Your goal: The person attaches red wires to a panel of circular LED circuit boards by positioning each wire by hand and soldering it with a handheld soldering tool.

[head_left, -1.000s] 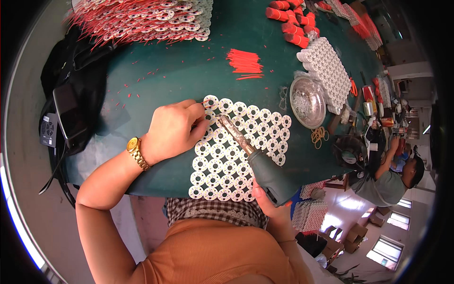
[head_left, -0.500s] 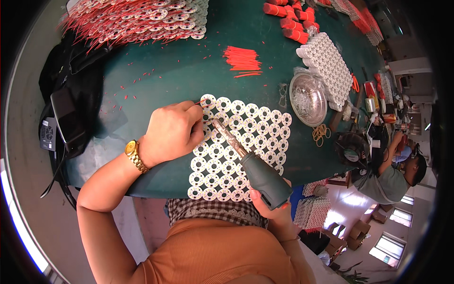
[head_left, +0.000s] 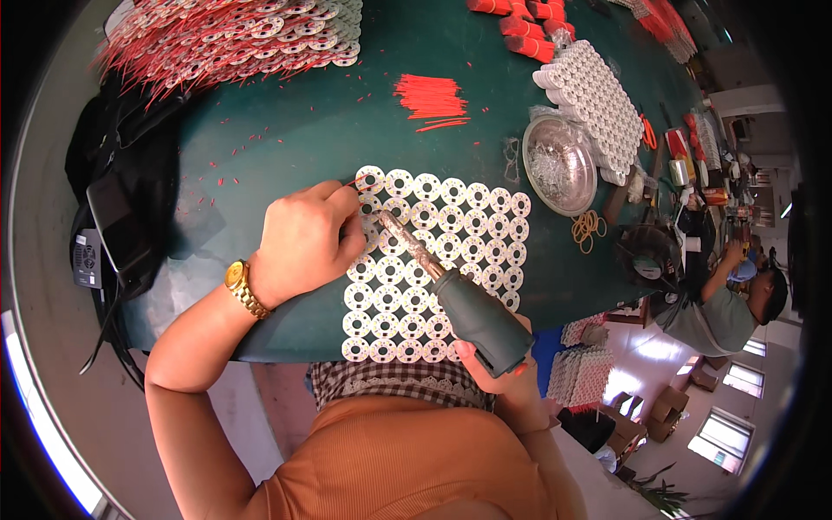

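A sheet of joined round white circuit boards (head_left: pixel 412 299) lies on the green table in front of me, each disc with a hole in its middle. My left hand (head_left: pixel 305 234), with a gold watch on its wrist, is closed at the sheet's upper left corner. A thin red wire (head_left: pixel 354 182) sticks out from its pinched fingers by the top left disc. My right hand (head_left: pixel 496 371) grips a soldering iron (head_left: pixel 477 316) by its dark green handle. The iron's metal tip points up and left, at the discs beside my left fingers; whether it touches them I cannot tell.
Loose red wires (head_left: pixel 431 97) lie beyond the sheet. Wired boards (head_left: pixel 260 39) are stacked far left. A clear bowl (head_left: pixel 559 165), rubber bands (head_left: pixel 588 227), bare white boards (head_left: pixel 598 104) and red wire bundles (head_left: pixel 524 35) lie right. A co-worker (head_left: pixel 728 299) sits at the far right.
The view has shifted slightly, so the things on the table sit a little further left and higher. Both hands keep their hold, and the iron's tip stays near the same upper left discs.
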The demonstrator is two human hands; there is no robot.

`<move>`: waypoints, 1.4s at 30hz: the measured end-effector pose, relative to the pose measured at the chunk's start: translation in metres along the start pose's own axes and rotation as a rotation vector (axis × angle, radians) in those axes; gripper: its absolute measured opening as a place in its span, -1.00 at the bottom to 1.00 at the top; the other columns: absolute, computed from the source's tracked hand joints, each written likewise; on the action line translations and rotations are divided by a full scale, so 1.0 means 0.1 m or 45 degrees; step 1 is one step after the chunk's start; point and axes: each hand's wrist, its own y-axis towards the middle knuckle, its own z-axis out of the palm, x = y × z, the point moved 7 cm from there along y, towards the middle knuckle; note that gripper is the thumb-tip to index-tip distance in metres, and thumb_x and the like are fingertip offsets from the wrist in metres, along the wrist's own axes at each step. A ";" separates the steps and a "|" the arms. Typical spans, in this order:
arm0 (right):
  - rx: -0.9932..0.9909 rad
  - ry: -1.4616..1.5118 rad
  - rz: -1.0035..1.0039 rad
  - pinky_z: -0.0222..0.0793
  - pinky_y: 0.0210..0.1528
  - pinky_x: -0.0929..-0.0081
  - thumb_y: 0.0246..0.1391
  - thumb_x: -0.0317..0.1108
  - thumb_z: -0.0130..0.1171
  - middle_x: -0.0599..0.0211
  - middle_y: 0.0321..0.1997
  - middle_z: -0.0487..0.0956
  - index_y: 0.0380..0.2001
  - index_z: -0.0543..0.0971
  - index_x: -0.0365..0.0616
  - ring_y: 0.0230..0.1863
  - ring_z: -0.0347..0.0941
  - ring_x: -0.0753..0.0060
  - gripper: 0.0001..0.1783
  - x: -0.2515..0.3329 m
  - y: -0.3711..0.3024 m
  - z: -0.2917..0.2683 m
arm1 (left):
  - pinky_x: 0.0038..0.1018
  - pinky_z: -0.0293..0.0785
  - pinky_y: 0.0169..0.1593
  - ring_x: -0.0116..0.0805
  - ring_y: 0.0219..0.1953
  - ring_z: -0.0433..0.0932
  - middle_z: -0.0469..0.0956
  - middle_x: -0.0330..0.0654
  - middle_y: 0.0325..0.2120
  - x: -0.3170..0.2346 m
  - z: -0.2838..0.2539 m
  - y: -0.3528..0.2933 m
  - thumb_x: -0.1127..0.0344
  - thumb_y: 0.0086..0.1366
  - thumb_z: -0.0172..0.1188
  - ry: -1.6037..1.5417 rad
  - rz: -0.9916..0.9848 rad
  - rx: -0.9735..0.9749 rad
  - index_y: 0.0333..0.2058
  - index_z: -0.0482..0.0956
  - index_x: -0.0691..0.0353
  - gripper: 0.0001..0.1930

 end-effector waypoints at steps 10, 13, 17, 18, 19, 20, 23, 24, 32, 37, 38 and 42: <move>0.004 -0.018 -0.020 0.51 -0.39 0.37 -0.11 -0.40 0.38 0.22 -0.34 0.62 -0.31 0.62 -0.15 -0.44 0.59 0.14 -0.76 0.00 -0.03 0.00 | -0.20 0.49 -0.45 -0.05 -0.52 0.55 0.48 -0.09 -0.54 -0.03 0.00 0.00 0.43 0.08 0.24 0.061 0.012 -0.002 -0.48 0.50 0.26 -0.92; -0.147 0.065 -0.044 0.48 -0.40 0.40 -0.09 -0.40 0.37 0.23 -0.35 0.61 -0.32 0.64 -0.15 -0.45 0.57 0.18 -0.79 -0.05 -0.10 -0.01 | -0.19 0.49 -0.44 -0.04 -0.51 0.55 0.48 -0.09 -0.53 -0.04 0.00 0.00 0.43 0.08 0.23 0.053 0.025 -0.006 -0.47 0.50 0.25 -0.92; -0.362 0.382 0.233 0.42 -0.42 0.45 0.05 -0.31 0.32 0.26 -0.39 0.56 -0.13 0.60 -0.19 -0.47 0.51 0.34 -0.69 -0.21 -0.24 -0.04 | -0.18 0.50 -0.43 -0.04 -0.50 0.55 0.48 -0.09 -0.52 -0.02 0.01 0.00 0.43 0.08 0.22 0.045 0.029 0.023 -0.46 0.50 0.26 -0.92; -0.334 0.505 0.381 0.40 -0.43 0.46 0.10 -0.27 0.29 0.27 -0.40 0.54 -0.06 0.56 -0.21 -0.48 0.49 0.39 -0.64 -0.26 -0.26 -0.01 | -0.18 0.50 -0.43 -0.04 -0.50 0.55 0.48 -0.09 -0.52 -0.02 0.01 0.00 0.43 0.09 0.22 0.044 0.030 0.032 -0.45 0.50 0.26 -0.92; -0.360 0.715 0.444 0.40 -0.45 0.47 0.16 -0.22 0.26 0.27 -0.41 0.51 0.02 0.49 -0.25 -0.50 0.45 0.43 -0.56 -0.24 -0.31 -0.04 | -0.18 0.50 -0.42 -0.03 -0.49 0.55 0.48 -0.08 -0.52 -0.03 0.01 0.00 0.43 0.09 0.22 0.039 0.034 0.034 -0.45 0.50 0.26 -0.92; -0.383 0.915 0.512 0.39 -0.47 0.48 0.22 -0.16 0.23 0.28 -0.42 0.48 0.10 0.43 -0.30 -0.52 0.40 0.48 -0.48 -0.22 -0.35 -0.05 | -0.18 0.50 -0.41 -0.02 -0.49 0.55 0.49 -0.07 -0.51 -0.03 0.00 0.01 0.43 0.10 0.22 0.033 0.039 0.038 -0.45 0.50 0.27 -0.92; -0.320 1.132 0.512 0.45 -0.44 0.47 0.19 -0.01 0.27 0.24 -0.43 0.49 0.13 0.36 -0.33 -0.48 0.48 0.43 -0.33 -0.08 -0.31 -0.10 | -0.20 0.49 -0.39 0.00 -0.48 0.56 0.52 -0.04 -0.48 -0.01 -0.05 0.00 0.42 0.16 0.21 -0.074 0.008 0.148 -0.42 0.52 0.30 -0.92; -0.304 1.200 0.534 0.46 -0.43 0.47 0.18 0.01 0.27 0.24 -0.43 0.49 0.14 0.35 -0.34 -0.48 0.49 0.41 -0.30 -0.05 -0.30 -0.09 | -0.21 0.49 -0.39 0.01 -0.47 0.56 0.53 -0.03 -0.46 0.01 -0.07 -0.01 0.42 0.18 0.21 -0.125 -0.009 0.203 -0.40 0.53 0.31 -0.92; -0.219 1.314 0.433 0.49 -0.35 0.40 0.18 0.07 0.26 0.22 -0.33 0.49 0.18 0.32 -0.18 -0.38 0.51 0.36 -0.30 -0.11 -0.23 0.37 | -0.30 0.51 -0.36 -0.08 -0.45 0.60 0.57 -0.06 -0.42 0.17 -0.13 -0.02 0.47 0.20 0.27 -0.265 -0.264 0.197 -0.36 0.55 0.28 -0.93; -0.095 1.176 0.305 0.45 -0.33 0.38 0.26 -0.08 0.16 0.20 -0.33 0.50 0.24 0.29 -0.18 -0.38 0.48 0.40 -0.39 -0.15 -0.22 0.44 | -0.26 0.53 -0.38 -0.08 -0.48 0.59 0.55 -0.09 -0.45 0.12 -0.08 -0.03 0.44 0.18 0.27 -0.093 -0.213 0.147 -0.40 0.53 0.25 -0.92; -0.085 1.151 0.289 0.45 -0.33 0.38 0.26 -0.10 0.15 0.20 -0.33 0.50 0.24 0.29 -0.18 -0.38 0.47 0.41 -0.40 -0.15 -0.22 0.44 | -0.25 0.53 -0.39 -0.08 -0.49 0.59 0.55 -0.08 -0.44 0.13 -0.07 -0.03 0.44 0.17 0.26 -0.063 -0.228 0.153 -0.40 0.53 0.25 -0.92; -0.125 1.063 0.165 0.42 -0.34 0.40 0.27 -0.20 0.09 0.20 -0.34 0.51 0.26 0.29 -0.18 -0.39 0.45 0.43 -0.44 -0.13 -0.19 0.44 | -0.24 0.51 -0.41 -0.08 -0.51 0.58 0.56 -0.10 -0.47 0.11 -0.05 -0.03 0.45 0.12 0.26 -0.006 -0.171 0.109 -0.44 0.53 0.24 -0.92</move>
